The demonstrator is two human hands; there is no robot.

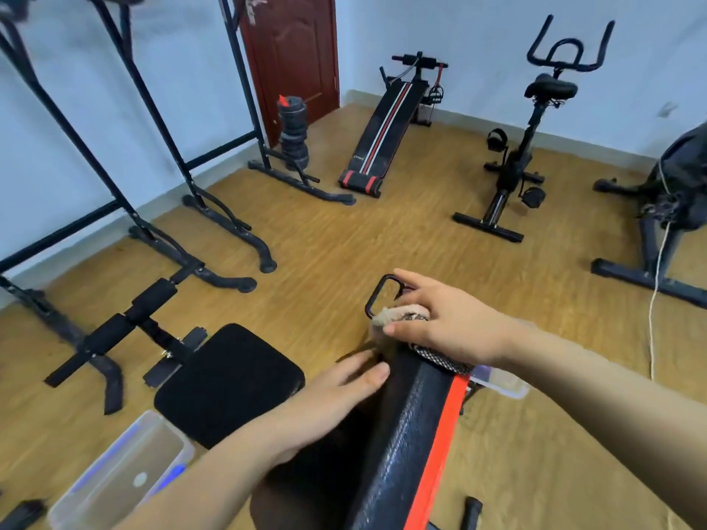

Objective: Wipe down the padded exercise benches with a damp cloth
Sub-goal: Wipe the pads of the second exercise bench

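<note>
A black padded bench back (405, 426) with a red stripe rises tilted in front of me, and its black seat pad (229, 380) lies to the left. My right hand (447, 323) presses a beige and checkered cloth (405, 315) onto the top end of the back pad, beside a black loop handle (382, 296). My left hand (344, 392) rests flat against the pad's left edge, fingers together, holding nothing. A second padded bench (386, 135), black with red and white stripes, leans near the far wall.
A clear plastic tub (126, 472) sits on the wooden floor at lower left. Black rack frames (214, 219) stand left, stacked weight plates (292, 135) by the red door (294, 51). An exercise bike (524, 158) and another machine (665, 223) stand right.
</note>
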